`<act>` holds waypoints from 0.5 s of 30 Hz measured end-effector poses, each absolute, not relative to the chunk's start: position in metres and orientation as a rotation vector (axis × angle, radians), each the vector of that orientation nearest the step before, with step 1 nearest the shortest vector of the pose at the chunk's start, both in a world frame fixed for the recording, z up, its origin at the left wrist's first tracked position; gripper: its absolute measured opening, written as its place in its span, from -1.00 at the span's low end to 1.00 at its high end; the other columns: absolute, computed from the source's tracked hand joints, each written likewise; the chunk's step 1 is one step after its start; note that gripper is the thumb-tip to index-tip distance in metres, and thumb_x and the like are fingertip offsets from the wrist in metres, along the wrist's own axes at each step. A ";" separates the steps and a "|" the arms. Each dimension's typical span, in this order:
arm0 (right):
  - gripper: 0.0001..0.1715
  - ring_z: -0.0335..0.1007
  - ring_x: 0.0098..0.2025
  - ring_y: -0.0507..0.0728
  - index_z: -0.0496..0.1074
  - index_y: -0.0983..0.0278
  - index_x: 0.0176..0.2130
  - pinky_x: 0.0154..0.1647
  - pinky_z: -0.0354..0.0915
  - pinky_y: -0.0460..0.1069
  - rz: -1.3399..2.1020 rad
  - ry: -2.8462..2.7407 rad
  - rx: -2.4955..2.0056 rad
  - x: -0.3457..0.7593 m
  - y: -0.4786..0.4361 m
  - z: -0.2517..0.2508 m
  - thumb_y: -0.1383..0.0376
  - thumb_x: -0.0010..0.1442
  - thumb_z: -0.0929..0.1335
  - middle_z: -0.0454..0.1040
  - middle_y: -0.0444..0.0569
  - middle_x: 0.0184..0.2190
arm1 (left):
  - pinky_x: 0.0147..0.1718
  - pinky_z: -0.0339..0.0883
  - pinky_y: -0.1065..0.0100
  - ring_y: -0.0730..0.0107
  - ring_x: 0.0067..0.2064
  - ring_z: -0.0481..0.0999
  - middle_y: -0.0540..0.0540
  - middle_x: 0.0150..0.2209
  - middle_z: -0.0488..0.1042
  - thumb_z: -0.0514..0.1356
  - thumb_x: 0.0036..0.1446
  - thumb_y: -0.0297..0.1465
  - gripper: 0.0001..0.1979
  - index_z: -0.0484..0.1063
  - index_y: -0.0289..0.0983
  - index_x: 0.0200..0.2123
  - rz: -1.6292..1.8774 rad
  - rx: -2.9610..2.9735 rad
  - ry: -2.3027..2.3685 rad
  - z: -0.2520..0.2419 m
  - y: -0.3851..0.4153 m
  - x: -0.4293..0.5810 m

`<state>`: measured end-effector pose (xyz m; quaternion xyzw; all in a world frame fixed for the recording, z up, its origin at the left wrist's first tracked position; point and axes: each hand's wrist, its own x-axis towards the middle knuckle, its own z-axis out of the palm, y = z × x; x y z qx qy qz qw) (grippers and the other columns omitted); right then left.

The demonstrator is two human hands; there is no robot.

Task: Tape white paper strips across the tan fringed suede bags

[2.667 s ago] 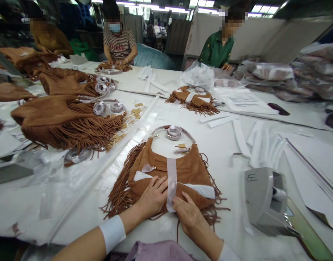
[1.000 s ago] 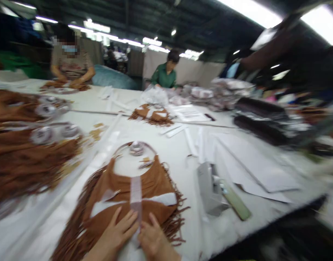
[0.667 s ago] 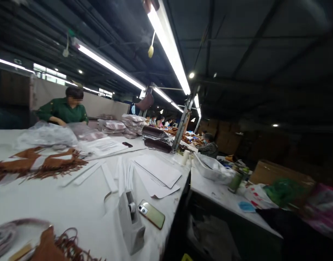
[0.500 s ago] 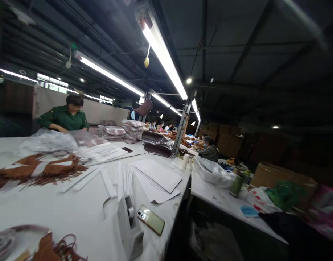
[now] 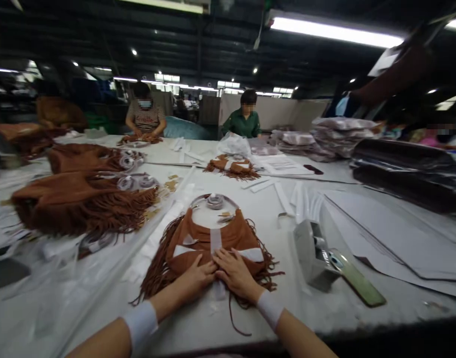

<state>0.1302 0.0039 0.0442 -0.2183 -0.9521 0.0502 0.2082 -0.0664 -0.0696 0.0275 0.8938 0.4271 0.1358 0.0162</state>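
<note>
A brown fringed handbag (image 5: 198,233) lies flat on the white table, its looped strap (image 5: 231,200) pointing away from me. Down its middle runs a pale translucent strip (image 5: 215,238), and white strips (image 5: 251,254) show on either side. My left hand (image 5: 197,275) rests palm down on the lower part of the bag, fingers stretched out. Beside it, my right hand (image 5: 235,272) presses flat at the strip, fingers extended and close to the left fingertips. White bands circle both wrists. Neither hand grips anything.
A grey tape dispenser (image 5: 315,258) and a phone (image 5: 358,283) stand to the right, beside paper sheets (image 5: 395,233). More fringed bags (image 5: 79,199) lie at left. Across the table are a person in green (image 5: 245,119) and one in stripes (image 5: 146,117).
My view has swung left and down. Both hands and the whole handbag are now visible; before, only part of its strap and fringe showed at the lower left.
</note>
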 end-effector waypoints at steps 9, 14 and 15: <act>-0.37 -0.08 0.34 0.24 0.13 0.20 0.27 0.31 -0.15 0.28 0.222 -2.894 -0.757 0.142 0.009 0.039 0.09 0.29 0.26 0.07 0.09 0.31 | 0.16 0.11 -0.07 0.09 0.23 0.22 -0.36 0.24 0.19 0.03 0.21 -0.55 -0.49 0.14 -0.30 0.24 0.209 2.874 1.550 0.025 -0.071 -0.055; -0.33 -0.11 0.35 0.24 0.13 0.22 0.27 0.31 -0.18 0.28 0.185 -2.895 -0.721 0.141 0.010 0.034 0.04 0.27 0.27 0.05 0.11 0.32 | 0.07 0.26 -0.02 0.07 0.13 0.36 -0.43 0.19 0.23 -0.02 0.23 -0.58 -0.52 0.12 -0.38 0.23 0.278 2.930 1.657 0.008 -0.065 -0.050; -0.32 -0.11 0.35 0.25 0.13 0.23 0.27 0.31 -0.17 0.28 0.176 -2.894 -0.719 0.142 0.010 0.034 0.04 0.26 0.28 0.05 0.12 0.32 | 0.06 0.27 0.01 0.08 0.11 0.38 -0.42 0.18 0.25 -0.03 0.25 -0.58 -0.54 0.13 -0.38 0.22 0.311 2.925 1.662 0.008 -0.063 -0.049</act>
